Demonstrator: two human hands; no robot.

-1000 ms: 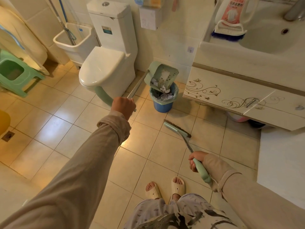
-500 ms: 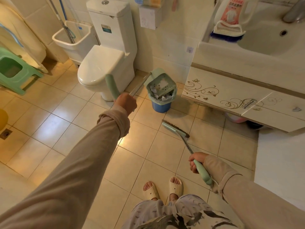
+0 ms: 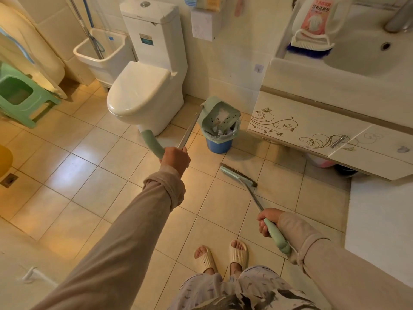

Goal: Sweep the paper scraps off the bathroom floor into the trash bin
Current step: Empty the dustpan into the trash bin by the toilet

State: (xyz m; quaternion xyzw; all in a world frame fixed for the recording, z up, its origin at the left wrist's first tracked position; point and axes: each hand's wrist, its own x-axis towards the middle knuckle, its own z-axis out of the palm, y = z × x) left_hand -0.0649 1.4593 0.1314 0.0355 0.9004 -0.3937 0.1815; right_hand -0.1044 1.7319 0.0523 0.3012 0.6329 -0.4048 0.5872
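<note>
At the bottom centre of the frame I see two feet in pale slippers [image 3: 221,256] on the beige tiled floor [image 3: 67,175], with patterned trousers below them. Lower right, my right grip [image 3: 268,221] is closed around the mint-green handle of a broom [image 3: 238,175]; its thin metal shaft runs up and left to the brush head, which rests on the tiles in the middle of the frame, just below the trash bin. My left arm, in a beige sleeve, stretches from the lower left toward the centre, where my left grip [image 3: 175,159] is closed around the long handle of a mint-green dustpan [image 3: 220,116]. A curved green end of that handle sticks out to the left of the hand. The dustpan is tipped over the blue trash bin [image 3: 218,144], its lip at the bin's rim. White paper scraps [image 3: 220,130] lie inside the pan and in the bin's liner; I cannot tell whether any are falling. Left of the bin stands a white toilet [image 3: 143,90] with its lid down. Right of it, a white vanity cabinet [image 3: 312,128] with scroll patterns carries a sink counter in the upper right, with a scrub brush [image 3: 310,44] on it. A green stool [image 3: 20,97] sits at the far left edge.
</note>
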